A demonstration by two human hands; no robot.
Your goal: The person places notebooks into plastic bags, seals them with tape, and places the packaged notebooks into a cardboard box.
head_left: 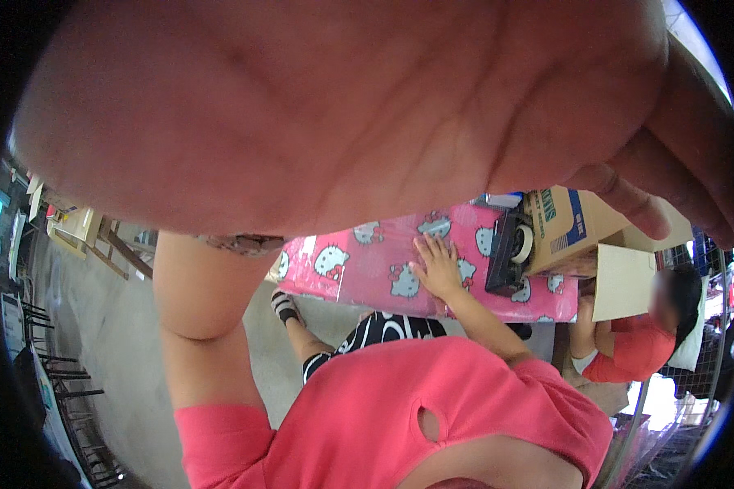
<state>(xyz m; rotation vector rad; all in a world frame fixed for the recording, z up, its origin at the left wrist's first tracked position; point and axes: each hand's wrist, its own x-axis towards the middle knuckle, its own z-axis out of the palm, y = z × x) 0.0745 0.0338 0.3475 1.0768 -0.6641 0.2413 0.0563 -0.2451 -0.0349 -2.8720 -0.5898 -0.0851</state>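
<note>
My left hand (pixel 367 122) is raised very close to the camera, and its bare palm covers most of the upper view. Its fingers stretch out toward the upper right, with nothing seen in them. A bracelet or watch band (pixel 249 243) circles the left wrist. My right hand (pixel 439 267) lies flat, fingers spread, on a table with a shiny pink cat-print cover (pixel 367 277). To the right of that hand stands a black tape dispenser (pixel 501 273) with a pale roll of tape (pixel 522 243) on it.
An open cardboard box (pixel 575 228) stands at the table's right end, flaps out. Beside it sits another person in a red shirt (pixel 640 350). A wooden stool or chair (pixel 94 236) is at the far left. Wire racks (pixel 701 359) line the right side; grey floor (pixel 122 326) shows on the left.
</note>
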